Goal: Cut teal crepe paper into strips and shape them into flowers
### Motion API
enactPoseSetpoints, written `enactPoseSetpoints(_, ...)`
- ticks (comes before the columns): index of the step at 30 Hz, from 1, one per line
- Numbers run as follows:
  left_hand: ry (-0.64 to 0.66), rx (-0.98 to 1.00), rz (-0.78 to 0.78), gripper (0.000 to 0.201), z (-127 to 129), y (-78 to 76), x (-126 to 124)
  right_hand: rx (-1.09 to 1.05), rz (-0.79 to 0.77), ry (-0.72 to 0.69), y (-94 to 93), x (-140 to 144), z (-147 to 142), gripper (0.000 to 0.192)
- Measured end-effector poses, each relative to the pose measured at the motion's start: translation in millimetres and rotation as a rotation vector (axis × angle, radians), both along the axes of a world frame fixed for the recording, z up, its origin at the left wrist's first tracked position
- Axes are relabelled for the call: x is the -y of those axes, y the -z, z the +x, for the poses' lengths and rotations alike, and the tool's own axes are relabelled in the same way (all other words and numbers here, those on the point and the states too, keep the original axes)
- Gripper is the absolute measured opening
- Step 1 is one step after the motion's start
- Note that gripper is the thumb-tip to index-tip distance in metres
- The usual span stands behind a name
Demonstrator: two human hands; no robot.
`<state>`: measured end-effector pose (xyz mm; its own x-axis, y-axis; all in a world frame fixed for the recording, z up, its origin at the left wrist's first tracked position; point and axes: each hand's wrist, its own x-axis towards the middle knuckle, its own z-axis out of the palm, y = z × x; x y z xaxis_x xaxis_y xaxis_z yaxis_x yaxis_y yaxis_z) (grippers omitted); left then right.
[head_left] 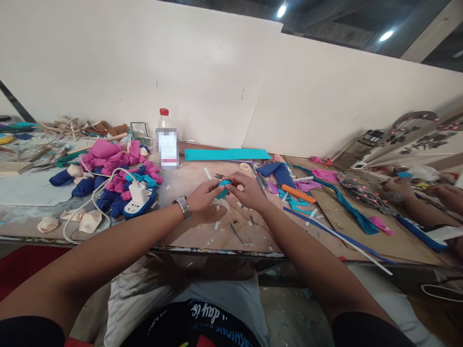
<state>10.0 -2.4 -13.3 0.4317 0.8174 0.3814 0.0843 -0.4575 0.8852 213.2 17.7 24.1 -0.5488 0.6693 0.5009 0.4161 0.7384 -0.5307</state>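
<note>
Between my two hands is a small folded piece of teal crepe paper (223, 190), pinched just above the tabletop. My left hand (203, 196), with a metal-band watch (183, 207) on its wrist, grips it from the left. From the right, my right hand (249, 190) holds it with thumb and fingers. Behind my hands lies a flat teal strip (227, 154). The tips of a dark tool (219, 176) show just beyond my fingers. A ring of tape (245, 166) rests a little to the right.
Pink and blue crumpled paper flowers (112, 161) pile up at left, beside a power strip (139, 205) with a white cable. A red-capped bottle (165, 140) stands behind. An orange-handled cutter (298, 193) lies among scraps at right. Another person's hands (401, 190) work at far right.
</note>
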Motion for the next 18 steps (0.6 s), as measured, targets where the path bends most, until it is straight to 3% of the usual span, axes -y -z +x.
enactPoseSetpoints(7, -0.114, -0.186, 0.159, 0.047, -4.8, -2.9, 0.7, 0.008, 0.037, -0.016, -1.2, -0.1, 1.3, 0.031)
enactPoseSetpoints(11, -0.12, -0.187, 0.217, 0.045, -5.3, -5.7, 3.3, -0.001, 0.015, -0.007, 0.2, -1.0, 1.5, 0.03)
enactPoseSetpoints(18, -0.072, -0.255, 0.164, 0.045, -4.4, 0.9, -0.1, 0.016, 0.013, 0.017, -1.1, 0.9, 0.4, 0.03)
